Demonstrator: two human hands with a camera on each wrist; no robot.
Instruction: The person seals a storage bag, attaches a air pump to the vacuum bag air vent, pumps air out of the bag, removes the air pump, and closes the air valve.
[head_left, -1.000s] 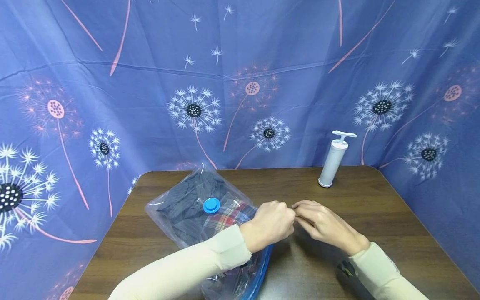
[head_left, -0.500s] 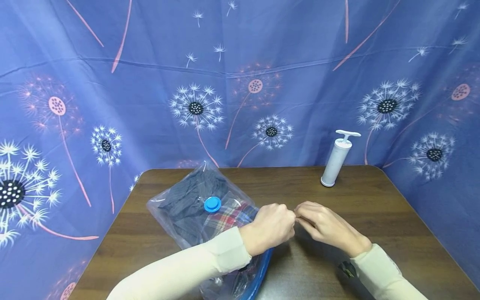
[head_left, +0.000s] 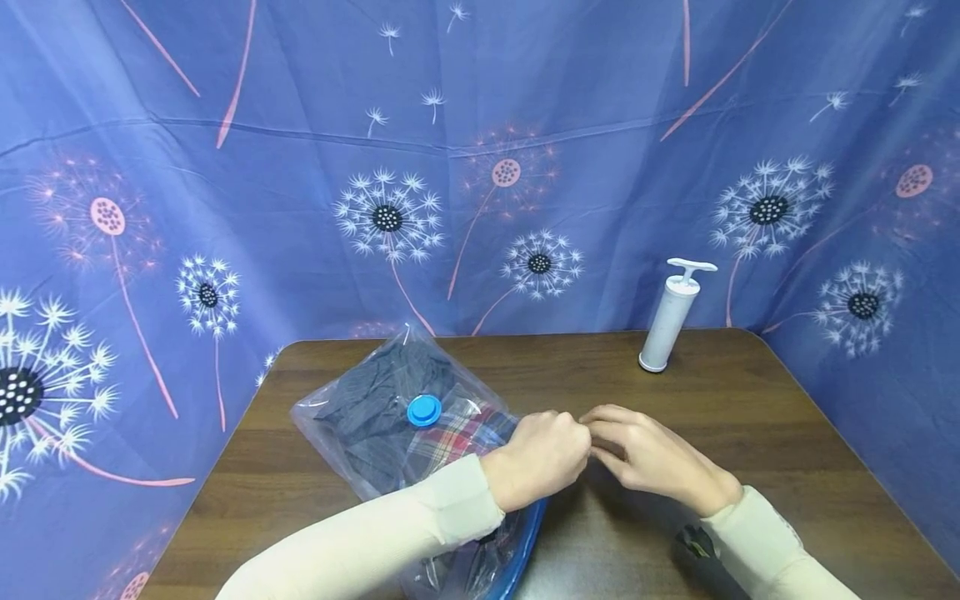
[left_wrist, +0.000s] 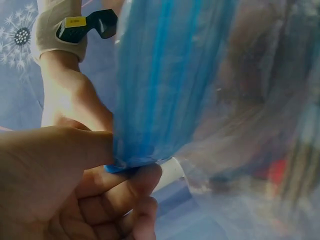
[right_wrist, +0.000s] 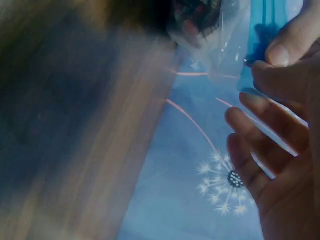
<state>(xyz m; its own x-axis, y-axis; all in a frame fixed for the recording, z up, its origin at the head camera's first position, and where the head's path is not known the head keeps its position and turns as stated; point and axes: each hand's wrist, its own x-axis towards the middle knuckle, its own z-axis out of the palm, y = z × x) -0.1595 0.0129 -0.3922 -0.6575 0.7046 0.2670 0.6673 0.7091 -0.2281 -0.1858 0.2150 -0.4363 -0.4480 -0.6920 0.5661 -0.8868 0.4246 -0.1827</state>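
Observation:
A clear vacuum storage bag (head_left: 352, 417) lies on the table, with dark clothing and a plaid garment inside. Its round blue valve cap (head_left: 423, 411) faces up. Along the bag's right edge runs a blue zip strip (left_wrist: 160, 90), lifted at one end. The left hand (head_left: 543, 458) grips that end, its thumb over the strip and fingers beneath in the left wrist view. Close against it, the right hand (head_left: 652, 458) pinches the strip's end between thumb and index finger; its other fingers curve loosely in the right wrist view. The left fist hides much of the contact in the head view.
A white hand pump (head_left: 667, 325) with a T-handle stands upright at the back right of the brown wooden table (head_left: 780, 467). Blue curtain (head_left: 480, 167) with dandelion prints hangs behind and at both sides.
The right hand's thumb and fingers have spread slightly apart in the head view. The left hand, bag and pump stay about where they were.

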